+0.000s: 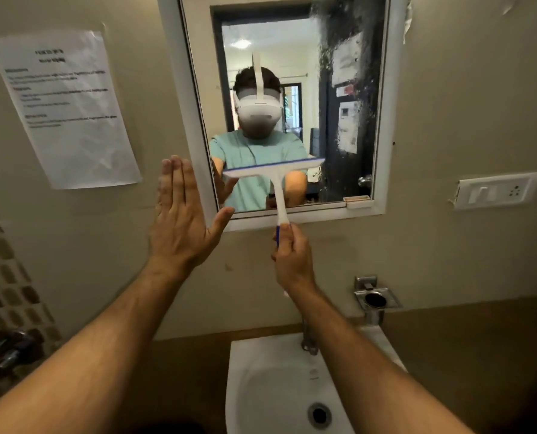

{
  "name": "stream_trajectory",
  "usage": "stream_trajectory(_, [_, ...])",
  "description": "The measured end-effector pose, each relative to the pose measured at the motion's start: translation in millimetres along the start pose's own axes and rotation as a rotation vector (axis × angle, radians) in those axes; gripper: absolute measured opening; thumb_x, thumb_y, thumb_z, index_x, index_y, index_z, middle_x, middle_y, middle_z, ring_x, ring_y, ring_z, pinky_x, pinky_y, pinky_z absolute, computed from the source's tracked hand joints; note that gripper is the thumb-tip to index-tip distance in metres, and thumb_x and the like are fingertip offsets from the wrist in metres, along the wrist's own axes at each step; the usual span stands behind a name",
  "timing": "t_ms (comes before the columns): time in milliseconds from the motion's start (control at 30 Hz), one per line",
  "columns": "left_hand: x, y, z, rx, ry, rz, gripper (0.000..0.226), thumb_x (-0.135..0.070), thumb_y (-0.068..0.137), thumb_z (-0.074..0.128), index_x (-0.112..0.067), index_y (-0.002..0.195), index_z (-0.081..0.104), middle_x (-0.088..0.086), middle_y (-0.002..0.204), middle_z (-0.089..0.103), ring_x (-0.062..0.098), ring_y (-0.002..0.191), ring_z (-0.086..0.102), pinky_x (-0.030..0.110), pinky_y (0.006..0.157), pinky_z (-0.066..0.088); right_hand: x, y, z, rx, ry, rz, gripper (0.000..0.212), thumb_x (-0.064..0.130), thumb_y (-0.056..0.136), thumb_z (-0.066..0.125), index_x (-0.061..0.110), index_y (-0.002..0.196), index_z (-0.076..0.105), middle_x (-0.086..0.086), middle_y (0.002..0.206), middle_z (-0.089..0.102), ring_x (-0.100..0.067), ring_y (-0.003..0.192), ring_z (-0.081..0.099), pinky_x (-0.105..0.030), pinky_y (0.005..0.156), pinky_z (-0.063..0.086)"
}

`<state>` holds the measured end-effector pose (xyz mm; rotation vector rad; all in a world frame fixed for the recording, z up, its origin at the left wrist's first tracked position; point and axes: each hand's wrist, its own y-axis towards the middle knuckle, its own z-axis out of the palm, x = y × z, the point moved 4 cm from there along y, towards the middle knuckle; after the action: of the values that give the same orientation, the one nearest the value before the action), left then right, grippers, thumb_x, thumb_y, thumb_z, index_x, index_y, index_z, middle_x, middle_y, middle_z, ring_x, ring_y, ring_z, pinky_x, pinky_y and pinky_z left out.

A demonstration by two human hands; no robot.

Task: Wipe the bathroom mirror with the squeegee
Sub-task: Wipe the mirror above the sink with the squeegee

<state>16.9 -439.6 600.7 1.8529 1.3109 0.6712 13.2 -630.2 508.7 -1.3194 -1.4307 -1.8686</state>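
Right hand grips the squeegee handle low, blade across the mirror for wiping; left hand, fingers straight, braces beside the frame.

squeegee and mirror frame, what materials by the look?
Squeegee: likely plastic, smooth matte white molded body with blue trim; the blade edge could be rubber, can't confirm. Mirror frame: white, smooth, slightly glossy, probably plastic or painted metal; the look leaves that open.

Head camera faces the mirror closely, angled slightly down.
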Motion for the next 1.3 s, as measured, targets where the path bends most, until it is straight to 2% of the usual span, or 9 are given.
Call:
stream_trajectory(133, [1.9,-3.5,0.9,-0.02,-0.036,0.027,0.102,-0.075,0.094,0.017,0.001,0.159,0.0,0.019,0.168,-0.006,0.025,0.155,-0.013,0.03,0.123,-0.015,-27.7,-34.0,-4.2,0.002,-0.039,0.083,0.033,0.031,0.106,0.04,0.024,0.076,0.052,-0.003,0.065,0.049,-0.023,0.06,0.046,-0.053,0.057,0.046])
stream_trajectory(333, [-8.0,-13.0,11.2,0.0,-0.106,0.089,0.099,-0.076,0.094,0.02,-0.007,0.16,-0.005,0.016,0.168,-0.011,0.025,0.155,-0.015,0.044,0.127,-0.004,26.8,-9.4,-17.9,-0.068,-0.092,0.0,0.035,0.048,0.101,0.033,0.027,0.08,0.053,-0.002,0.069,0.053,-0.026,0.066,0.052,-0.047,0.062,0.047])
stream_trajectory(433, [-14.0,-16.2,12.3,-0.006,-0.108,0.082,0.1,-0.077,0.093,0.018,-0.006,0.16,-0.004,0.017,0.168,-0.011,0.027,0.155,-0.013,0.048,0.127,0.0,38.8,9.8,-26.3,-0.069,-0.14,-0.015,0.036,0.049,0.103,0.032,0.03,0.081,0.053,0.004,0.072,0.055,-0.019,0.069,0.055,-0.041,0.063,0.048])
stream_trajectory(600, [-22.3,-12.8,7.9,-0.044,-0.098,0.018,0.1,-0.076,0.093,0.019,-0.004,0.16,-0.002,0.017,0.168,-0.008,0.028,0.156,-0.011,0.049,0.127,0.002,-25.8,-21.0,-52.6,-0.087,-0.205,0.028,0.035,0.039,0.105,0.037,0.027,0.075,0.051,0.008,0.061,0.046,-0.001,0.05,0.046,-0.017,0.044,0.034])
stream_trajectory(667, [-27.9,-8.6,5.5,-0.051,-0.078,0.019,0.102,-0.078,0.092,0.015,-0.003,0.16,-0.002,0.018,0.168,-0.007,0.028,0.156,-0.009,0.047,0.127,0.001,-45.3,-33.4,-58.3,-0.079,-0.227,0.03,0.035,0.035,0.105,0.039,0.028,0.073,0.05,0.009,0.061,0.048,-0.005,0.052,0.046,-0.017,0.046,0.033])
stream_trajectory(800, [-40.0,3.3,-3.1,-0.068,-0.045,-0.002,0.103,-0.078,0.093,0.014,-0.001,0.159,0.0,0.019,0.168,-0.006,0.031,0.156,-0.008,0.046,0.127,0.0,-19.1,-14.2,-53.9,-0.072,-0.157,-0.005,0.032,0.041,0.104,0.036,0.031,0.077,0.05,0.009,0.065,0.049,-0.008,0.057,0.048,-0.037,0.055,0.042])
stream_trajectory(900, [-53.3,7.6,-7.7,-0.087,-0.041,-0.004,0.1,-0.075,0.094,0.018,-0.001,0.159,-0.001,0.019,0.168,-0.006,0.031,0.156,-0.008,0.045,0.127,0.0,19.5,15.3,-50.5,-0.116,-0.122,-0.107,0.037,0.053,0.099,0.03,0.03,0.082,0.054,0.01,0.065,0.051,-0.003,0.057,0.05,-0.024,0.05,0.04])
stream_trajectory(1133, [-66.1,14.8,-13.4,-0.099,-0.023,0.021,0.1,-0.073,0.094,0.023,-0.002,0.16,-0.001,0.018,0.168,-0.008,0.029,0.156,-0.01,0.042,0.127,-0.002,-19.2,1.9,-55.6,-0.097,-0.144,-0.034,0.032,0.048,0.102,0.034,0.032,0.081,0.052,0.009,0.064,0.051,-0.006,0.055,0.05,-0.044,0.054,0.048])
stream_trajectory(1300, [-66.1,11.9,-9.1,-0.075,-0.017,0.037,0.101,-0.076,0.093,0.018,-0.002,0.16,-0.002,0.017,0.168,-0.008,0.027,0.156,-0.011,0.04,0.127,-0.004,-48.2,-24.0,-48.2,-0.041,-0.152,0.029,0.029,0.045,0.103,0.037,0.032,0.083,0.052,0.008,0.063,0.049,0.0,0.05,0.049,-0.022,0.045,0.038])
